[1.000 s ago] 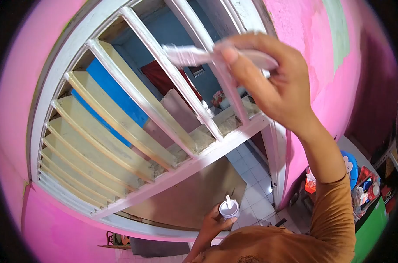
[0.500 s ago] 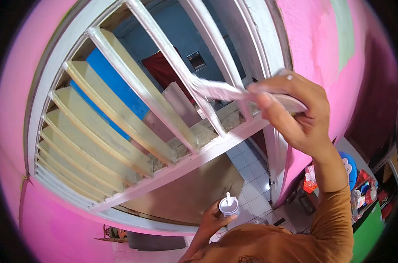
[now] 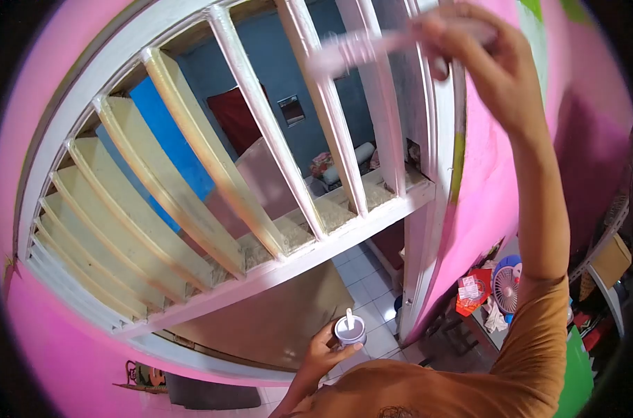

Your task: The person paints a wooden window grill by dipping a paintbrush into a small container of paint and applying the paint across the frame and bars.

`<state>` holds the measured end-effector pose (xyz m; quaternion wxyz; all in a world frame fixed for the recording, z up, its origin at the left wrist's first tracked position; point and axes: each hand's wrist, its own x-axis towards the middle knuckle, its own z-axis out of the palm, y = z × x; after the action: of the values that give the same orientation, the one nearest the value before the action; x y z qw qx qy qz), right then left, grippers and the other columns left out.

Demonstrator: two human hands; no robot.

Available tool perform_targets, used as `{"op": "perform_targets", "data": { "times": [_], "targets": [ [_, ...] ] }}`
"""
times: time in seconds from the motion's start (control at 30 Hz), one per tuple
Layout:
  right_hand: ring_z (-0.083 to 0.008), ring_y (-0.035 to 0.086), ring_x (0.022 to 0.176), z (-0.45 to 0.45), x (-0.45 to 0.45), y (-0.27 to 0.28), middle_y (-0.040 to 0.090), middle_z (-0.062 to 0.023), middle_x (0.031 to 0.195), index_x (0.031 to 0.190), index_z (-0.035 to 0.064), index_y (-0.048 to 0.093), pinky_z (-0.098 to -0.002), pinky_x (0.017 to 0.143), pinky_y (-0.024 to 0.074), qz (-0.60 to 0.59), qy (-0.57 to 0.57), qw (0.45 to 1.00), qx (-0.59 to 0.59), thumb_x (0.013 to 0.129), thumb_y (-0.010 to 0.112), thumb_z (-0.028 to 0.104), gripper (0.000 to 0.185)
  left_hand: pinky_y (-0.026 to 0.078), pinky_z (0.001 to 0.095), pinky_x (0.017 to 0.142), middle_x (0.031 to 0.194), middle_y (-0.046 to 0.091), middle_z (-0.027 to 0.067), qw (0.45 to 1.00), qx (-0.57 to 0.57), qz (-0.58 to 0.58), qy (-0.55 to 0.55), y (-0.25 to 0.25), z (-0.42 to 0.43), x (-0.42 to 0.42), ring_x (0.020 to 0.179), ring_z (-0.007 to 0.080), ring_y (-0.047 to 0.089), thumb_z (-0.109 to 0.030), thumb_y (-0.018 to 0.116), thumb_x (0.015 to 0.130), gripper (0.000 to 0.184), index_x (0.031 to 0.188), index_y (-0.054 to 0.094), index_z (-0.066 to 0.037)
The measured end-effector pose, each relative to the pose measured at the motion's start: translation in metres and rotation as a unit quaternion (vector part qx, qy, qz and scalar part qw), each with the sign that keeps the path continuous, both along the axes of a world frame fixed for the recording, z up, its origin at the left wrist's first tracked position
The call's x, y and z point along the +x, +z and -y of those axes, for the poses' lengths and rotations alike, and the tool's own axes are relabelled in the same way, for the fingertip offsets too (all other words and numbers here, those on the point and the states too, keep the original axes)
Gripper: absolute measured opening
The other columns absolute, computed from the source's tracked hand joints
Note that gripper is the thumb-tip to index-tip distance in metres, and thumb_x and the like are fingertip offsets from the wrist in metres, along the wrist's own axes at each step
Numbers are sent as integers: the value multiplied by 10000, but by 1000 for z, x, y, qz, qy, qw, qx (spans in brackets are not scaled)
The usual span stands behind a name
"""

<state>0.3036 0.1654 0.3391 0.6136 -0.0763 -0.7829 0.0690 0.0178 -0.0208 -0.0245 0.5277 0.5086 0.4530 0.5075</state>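
Right hand (image 3: 503,75) at 1 o'clock, fingers wrapped round paintbrush (image 3: 358,50); blurred head points to 9 o'clock, across white slat (image 3: 332,108), contact unclear. Left hand (image 3: 321,354) near 6 o'clock, gripping cup (image 3: 351,342) at its 2 o'clock; white stick (image 3: 350,318) pokes up.

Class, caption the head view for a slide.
A brush in the right hand before pale slats, a cup in the left hand below.

Home interior, pink wall (image 3: 494,181), slats (image 3: 263,118) above a brown door (image 3: 275,320), tiled floor (image 3: 373,284), fan (image 3: 506,288)
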Motion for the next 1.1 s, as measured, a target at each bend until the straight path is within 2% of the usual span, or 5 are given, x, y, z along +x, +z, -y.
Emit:
{"op": "perform_targets", "data": {
  "times": [0.2, 0.3, 0.57, 0.93, 1.1],
  "targets": [
    [-111, 607, 595, 15, -22, 44, 665, -57, 726, 966, -10, 691, -260, 553, 507, -168, 50, 984, 40, 966, 626, 121, 147, 454, 305, 1007, 1229, 616, 71, 999, 25, -29, -19, 11, 1, -8, 1154, 146, 575, -23, 807, 818, 645, 1373, 486, 52],
    [-136, 619, 754, 13, -7, 8, 662, -89, 848, 1124, -85, 640, -279, 739, 509, -46, -103, 992, 50, 1025, 557, 176, 291, 465, 289, 985, 1218, 620, 73, 999, 37, 2, -25, 10, -1, -9, 1135, 148, 586, -13, 813, 808, 648, 1366, 490, 56],
    [-138, 662, 732, 58, 4, -99, 674, -105, 867, 1011, -45, 687, -261, 629, 525, 143, -93, 976, -134, 952, 651, 121, 180, 471, 282, 984, 1193, 638, 66, 999, -1, 40, -30, -1, 2, -31, 1126, 134, 593, -28, 840, 779, 654, 1344, 518, 40],
    [-109, 644, 746, 40, -14, 16, 708, -71, 872, 1140, -58, 662, -242, 703, 515, -36, -130, 988, 70, 1001, 588, 110, 231, 473, 297, 996, 1230, 620, 89, 998, 7, 22, -61, -1, 3, -41, 1145, 147, 587, -41, 841, 782, 676, 1358, 499, 46],
    [-127, 634, 748, 51, -26, -16, 686, -72, 862, 1134, -73, 651, -259, 709, 510, -56, -165, 984, 47, 1006, 584, 129, 249, 464, 296, 991, 1229, 616, 84, 997, -6, 39, -60, -1, 5, -41, 1143, 146, 584, -54, 847, 776, 690, 1363, 496, 41]
  ]
}}
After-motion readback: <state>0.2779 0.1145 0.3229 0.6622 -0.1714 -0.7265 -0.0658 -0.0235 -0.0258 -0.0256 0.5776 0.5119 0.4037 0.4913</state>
